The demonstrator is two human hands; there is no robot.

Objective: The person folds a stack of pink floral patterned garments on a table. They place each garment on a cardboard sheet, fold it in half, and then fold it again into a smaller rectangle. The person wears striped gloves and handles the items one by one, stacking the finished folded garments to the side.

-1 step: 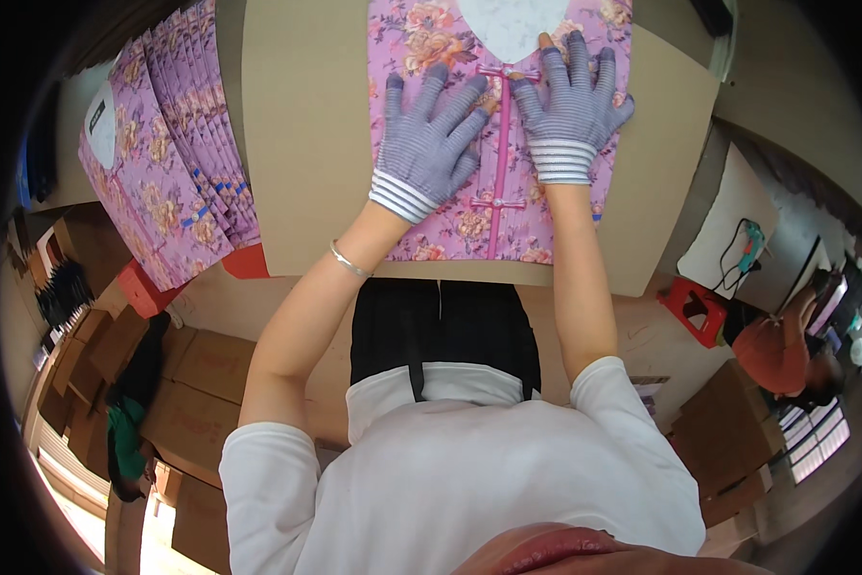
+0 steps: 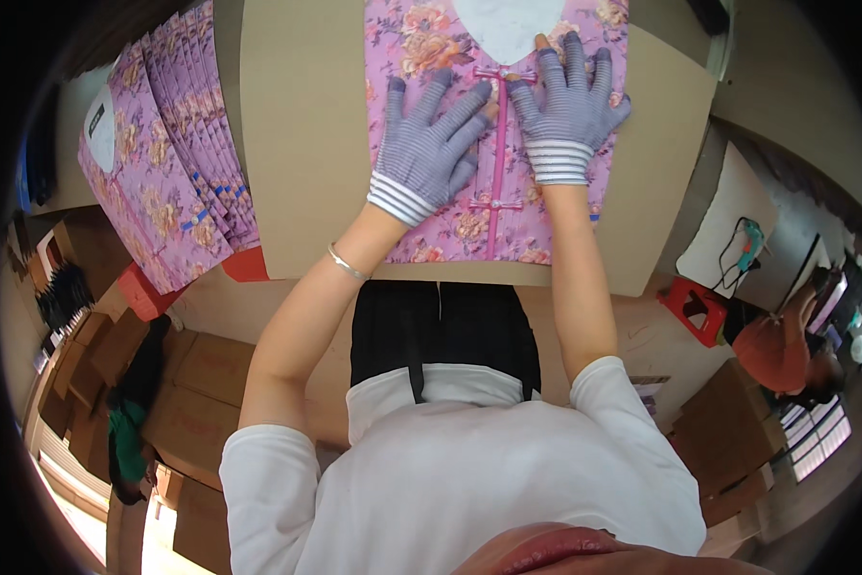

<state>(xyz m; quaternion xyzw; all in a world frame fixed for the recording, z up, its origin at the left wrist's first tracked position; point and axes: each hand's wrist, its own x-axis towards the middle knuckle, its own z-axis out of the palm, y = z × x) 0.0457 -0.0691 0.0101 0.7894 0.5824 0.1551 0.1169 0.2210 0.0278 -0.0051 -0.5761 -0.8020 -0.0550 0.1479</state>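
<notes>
I observe a stack of folded floral garments [image 2: 167,182] at the left of the counter [image 2: 302,144]. The left hand [image 2: 426,153], gloved, presses flat with fingers spread wide on the pink floral garment [image 2: 417,43] lying mid-counter. The right hand [image 2: 567,110] lies likewise splayed, just right of the garment's button placket [image 2: 499,144], gripping nothing.

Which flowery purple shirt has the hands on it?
The one lying flat by itself in the middle of the brown table: this shirt has the left hand and right hand pressed on it. The other shirts sit stacked at the left, untouched.
</notes>
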